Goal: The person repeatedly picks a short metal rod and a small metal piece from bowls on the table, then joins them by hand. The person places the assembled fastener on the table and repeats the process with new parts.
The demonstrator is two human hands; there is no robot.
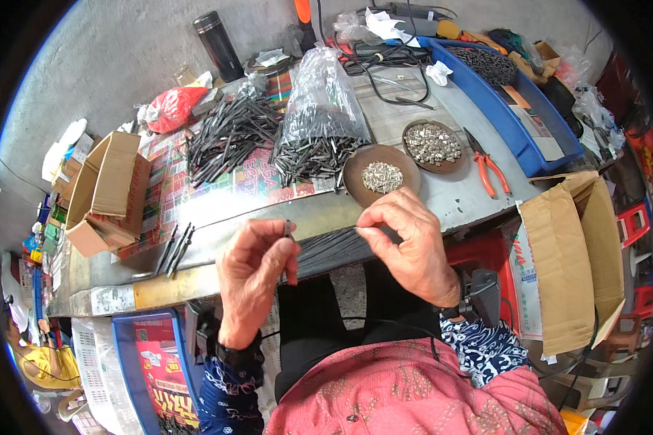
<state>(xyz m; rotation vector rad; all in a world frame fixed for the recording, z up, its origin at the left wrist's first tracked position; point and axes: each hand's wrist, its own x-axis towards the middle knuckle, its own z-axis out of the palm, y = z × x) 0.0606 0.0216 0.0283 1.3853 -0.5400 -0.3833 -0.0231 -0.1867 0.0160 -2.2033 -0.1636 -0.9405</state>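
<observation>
My left hand (254, 257) is closed at the table's front edge, thumb and fingers pinching a small dark rod-like piece (288, 229). Most of that piece is hidden by the fingers. To its right my right hand (410, 243) makes a pinch, thumb against forefinger; whatever sits at the fingertips is too small to name. Just beyond it stands a round brown dish (353, 171) with small silvery pins (382, 177). A second dish holds grey metal bits (434, 143). Black slim rods lie in a loose pile (228, 138) and spill from a clear plastic bag (319, 94).
Red-handled pliers (488, 170) lie right of the dishes, by a long blue tray (551, 148). An open cardboard box (109, 188) stands left, near several separate black rods (174, 250). Another carton (573, 261) is at the right. A black flask (218, 47) stands at the back.
</observation>
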